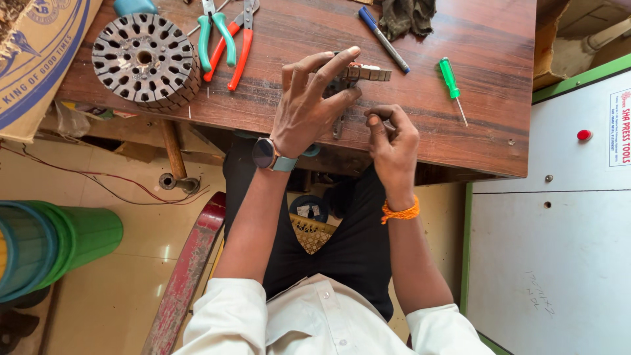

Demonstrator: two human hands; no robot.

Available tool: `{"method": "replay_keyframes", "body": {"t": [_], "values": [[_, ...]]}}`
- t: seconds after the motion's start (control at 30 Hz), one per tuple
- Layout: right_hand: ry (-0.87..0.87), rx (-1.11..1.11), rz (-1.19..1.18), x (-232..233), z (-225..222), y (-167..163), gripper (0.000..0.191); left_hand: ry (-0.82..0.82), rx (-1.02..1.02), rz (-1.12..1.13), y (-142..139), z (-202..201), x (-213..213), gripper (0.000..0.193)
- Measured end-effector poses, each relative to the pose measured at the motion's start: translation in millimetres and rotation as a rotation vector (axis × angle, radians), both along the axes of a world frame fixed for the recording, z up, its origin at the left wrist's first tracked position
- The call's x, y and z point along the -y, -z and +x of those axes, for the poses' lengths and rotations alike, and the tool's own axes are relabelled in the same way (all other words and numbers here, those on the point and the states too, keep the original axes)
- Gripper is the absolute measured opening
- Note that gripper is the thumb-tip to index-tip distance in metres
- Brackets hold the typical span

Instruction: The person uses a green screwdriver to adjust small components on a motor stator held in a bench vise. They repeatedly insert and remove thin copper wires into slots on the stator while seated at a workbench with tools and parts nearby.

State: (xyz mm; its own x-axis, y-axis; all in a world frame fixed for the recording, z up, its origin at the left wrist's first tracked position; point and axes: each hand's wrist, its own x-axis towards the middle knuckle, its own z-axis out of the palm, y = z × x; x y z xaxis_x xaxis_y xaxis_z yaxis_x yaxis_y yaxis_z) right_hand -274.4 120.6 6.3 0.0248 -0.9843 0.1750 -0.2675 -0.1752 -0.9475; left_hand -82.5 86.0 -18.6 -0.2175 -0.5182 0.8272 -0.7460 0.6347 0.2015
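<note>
Metal, blocky part (358, 73) under left hand (309, 105)

My table (473, 131): reddish-brown wood grain. Slotted metal disc (145, 59): dark grey, ringed with radial cut-outs. Pliers (217, 36): teal handles. Cutters (240, 46): orange-red handles. Screwdriver (450, 79): green handle. Pen (383, 39): blue. My wristband (401, 213): orange. My watch (266, 154): dark face, teal strap. Bin (59, 246): green.

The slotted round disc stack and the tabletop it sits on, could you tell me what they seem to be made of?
The slotted round disc stack looks like dull grey metal, apparently thin stacked sheets judging by its ribbed edge. The tabletop looks like reddish-brown wood or wood-grain laminate, streaked and slightly glossy.
</note>
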Motion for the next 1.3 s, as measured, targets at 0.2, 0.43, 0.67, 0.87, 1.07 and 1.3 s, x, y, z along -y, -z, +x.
{"method": "replay_keyframes", "body": {"t": [0.2, 0.43, 0.67, 0.87, 1.07, 1.3], "values": [[-0.166, -0.171, -0.053, -4, -13, -35, 0.012, 0.020, -0.095, 0.015, 0, -3, -1, 0.017], [-0.247, -0.654, -0.524, 19, -4, -80, 0.009, 0.067, -0.462, 0.050, 8, -16, -5, 0.015], [-0.392, -0.758, -0.699, 49, 23, -118, 0.011, -0.077, -0.686, 0.087, 12, -33, -7, 0.011], [-0.466, -1.196, -0.858, 41, 36, -153, 0.020, 0.002, -0.798, 0.185, 15, -24, -8, 0.010], [-0.535, -1.090, -0.804, 59, 36, -142, 0.012, -0.016, -0.777, 0.171, 16, -22, -9, 0.011], [-0.552, -0.935, -0.799, 87, 42, -118, 0.005, -0.050, -0.781, 0.193, 16, -20, -9, 0.012]]}}
